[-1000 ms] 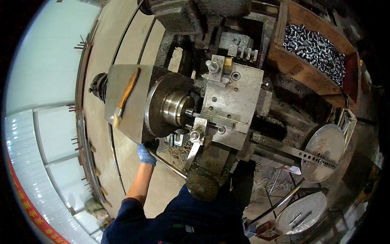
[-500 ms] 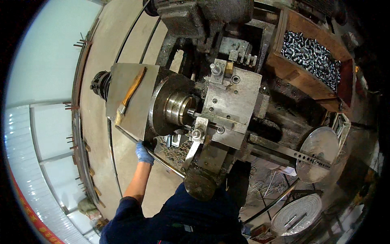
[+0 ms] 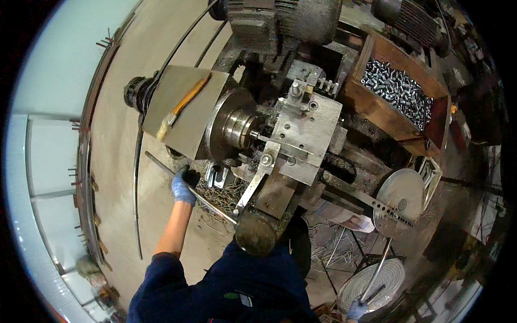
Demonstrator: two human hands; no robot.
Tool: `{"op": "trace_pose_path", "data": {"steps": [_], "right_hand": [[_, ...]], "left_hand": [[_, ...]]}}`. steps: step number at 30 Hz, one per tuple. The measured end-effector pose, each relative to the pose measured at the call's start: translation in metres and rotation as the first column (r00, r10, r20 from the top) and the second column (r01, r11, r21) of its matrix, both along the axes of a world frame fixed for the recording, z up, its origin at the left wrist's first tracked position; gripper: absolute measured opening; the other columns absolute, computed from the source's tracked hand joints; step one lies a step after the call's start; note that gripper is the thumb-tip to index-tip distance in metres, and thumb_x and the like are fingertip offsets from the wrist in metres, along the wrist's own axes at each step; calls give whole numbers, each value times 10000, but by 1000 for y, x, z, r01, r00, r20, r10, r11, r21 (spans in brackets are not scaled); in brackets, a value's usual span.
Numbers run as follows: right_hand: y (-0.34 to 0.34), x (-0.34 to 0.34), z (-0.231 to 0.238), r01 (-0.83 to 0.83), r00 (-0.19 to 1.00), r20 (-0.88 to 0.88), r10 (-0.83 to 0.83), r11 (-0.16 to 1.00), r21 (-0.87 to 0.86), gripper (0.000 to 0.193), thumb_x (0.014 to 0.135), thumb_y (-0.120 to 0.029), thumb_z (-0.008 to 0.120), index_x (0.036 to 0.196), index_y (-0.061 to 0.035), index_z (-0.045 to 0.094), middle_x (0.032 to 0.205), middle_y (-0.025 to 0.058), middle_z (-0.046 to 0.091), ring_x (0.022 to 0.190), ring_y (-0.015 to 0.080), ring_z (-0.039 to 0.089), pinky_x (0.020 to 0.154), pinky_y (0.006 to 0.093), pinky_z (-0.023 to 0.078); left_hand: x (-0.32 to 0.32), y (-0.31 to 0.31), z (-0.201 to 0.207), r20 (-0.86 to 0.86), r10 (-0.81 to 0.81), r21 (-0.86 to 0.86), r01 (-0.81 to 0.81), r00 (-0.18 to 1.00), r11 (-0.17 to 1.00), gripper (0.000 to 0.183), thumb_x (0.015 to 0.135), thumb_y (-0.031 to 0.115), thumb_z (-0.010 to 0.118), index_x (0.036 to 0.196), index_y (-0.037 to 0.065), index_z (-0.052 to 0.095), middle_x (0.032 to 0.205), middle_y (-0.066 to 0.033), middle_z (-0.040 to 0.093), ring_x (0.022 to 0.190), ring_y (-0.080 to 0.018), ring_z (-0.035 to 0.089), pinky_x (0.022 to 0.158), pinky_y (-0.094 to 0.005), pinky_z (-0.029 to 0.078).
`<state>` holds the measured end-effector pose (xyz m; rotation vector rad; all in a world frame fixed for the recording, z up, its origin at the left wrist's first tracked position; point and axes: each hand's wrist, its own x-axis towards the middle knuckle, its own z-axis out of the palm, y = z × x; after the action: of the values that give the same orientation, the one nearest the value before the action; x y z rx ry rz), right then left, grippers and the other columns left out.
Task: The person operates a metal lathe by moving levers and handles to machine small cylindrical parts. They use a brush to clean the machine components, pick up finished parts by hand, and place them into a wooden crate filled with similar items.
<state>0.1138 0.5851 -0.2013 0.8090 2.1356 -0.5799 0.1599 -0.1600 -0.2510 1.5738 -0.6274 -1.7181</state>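
My left hand [image 3: 183, 185], in a blue glove with a dark finger part, is closed around a long metal lever [image 3: 215, 209]. This bar slants from the left toward a round dark hub [image 3: 256, 235] in front of my body. At the lower right edge, my right hand [image 3: 357, 310], also blue-gloved, is closed on the end of a metal rod [image 3: 377, 271]. Ahead is a lathe: its threaded brass-coloured spindle nose [image 3: 238, 129] faces a small metal piece [image 3: 254, 134] at the tool slide [image 3: 307, 132]. A clamp arm [image 3: 258, 180] crosses the slide's front.
A wooden-handled brush [image 3: 186, 105] lies on the grey headstock cover [image 3: 161, 91]. The wooden box [image 3: 371, 105] at the back right holds many small metal sleeves. Metal shavings [image 3: 218, 199] lie below the machine. Round discs [image 3: 401, 196] and a woven round mat [image 3: 396, 277] stand at right.
The view has shifted. My right hand has come clearly into view at the lower right, and its rod now stands steeper. My left hand stays on the lever, a little nearer its middle.
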Motion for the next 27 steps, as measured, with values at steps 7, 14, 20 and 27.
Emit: {"op": "trace_pose_path", "data": {"steps": [7, 14, 20, 27], "right_hand": [[80, -66, -30, -136, 849, -416, 327, 895, 425, 345, 654, -251, 664, 705, 78, 572, 592, 131, 571, 518, 195, 486, 519, 349, 406], [53, -64, -14, -108, 853, -369, 369, 817, 567, 366, 632, -287, 653, 710, 64, 587, 638, 234, 569, 587, 310, 552, 592, 397, 425], [7, -12, -14, -76, 920, -290, 263, 847, 526, 417, 657, -361, 626, 810, 26, 613, 736, 209, 603, 694, 353, 583, 630, 416, 439], [-2, -10, -11, -12, 920, -332, 208, 862, 507, 397, 695, -316, 602, 850, 50, 584, 760, 256, 581, 731, 385, 569, 643, 425, 432]], "left_hand": [[5, 3, -1, 4, -19, -35, 19, 1000, 999, 234, 801, 203, 496, 938, 26, 562, 738, -169, 574, 622, -291, 557, 607, -399, 505], [36, -10, 17, -239, -85, 10, 90, 967, 996, 432, 830, 441, 436, 1002, 55, 529, 851, -138, 583, 683, -259, 560, 655, -382, 473], [98, -54, -154, 586, -697, -108, 893, 412, 437, 291, 771, 206, 519, 1028, 73, 547, 785, -109, 619, 691, -282, 581, 591, -388, 451], [44, -59, -129, 970, -143, 108, 878, -195, -466, 402, 770, 145, 475, 1166, 77, 466, 768, -81, 594, 681, -238, 555, 598, -342, 447]]}}
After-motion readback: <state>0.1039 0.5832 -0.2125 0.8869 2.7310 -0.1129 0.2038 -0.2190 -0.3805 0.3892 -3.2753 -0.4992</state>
